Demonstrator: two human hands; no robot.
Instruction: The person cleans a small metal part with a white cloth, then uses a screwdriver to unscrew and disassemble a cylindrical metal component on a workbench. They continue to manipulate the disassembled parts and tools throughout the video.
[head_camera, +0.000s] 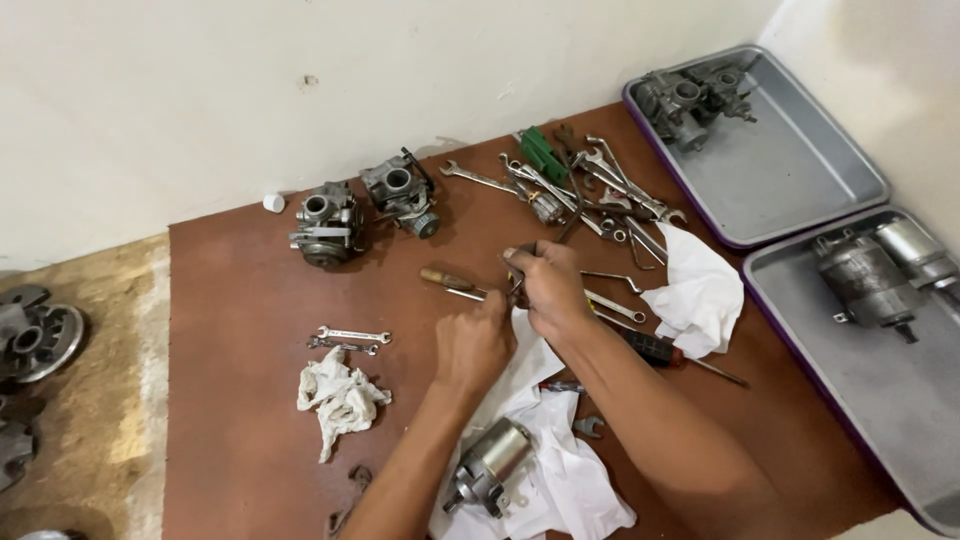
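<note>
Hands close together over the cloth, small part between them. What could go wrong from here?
1. The left hand and right hand pinch something too small to identify; if it slips, it may vanish into the folds of the white cloth.
2. The spanner pile lies just beyond the hands; a forward reach might snag or scatter it.

Both forearms enter from the near edge of the table, bare, angled toward its centre. Left hand (472, 345): knuckles up, fingers curled, closed in a grip at the fingertips. Right hand (548, 290): just beyond and beside the left, wrist bent, fingers folded down in a closed pinch. The two hands nearly touch at the fingertips. Right forearm lies lower and nearer.
</note>
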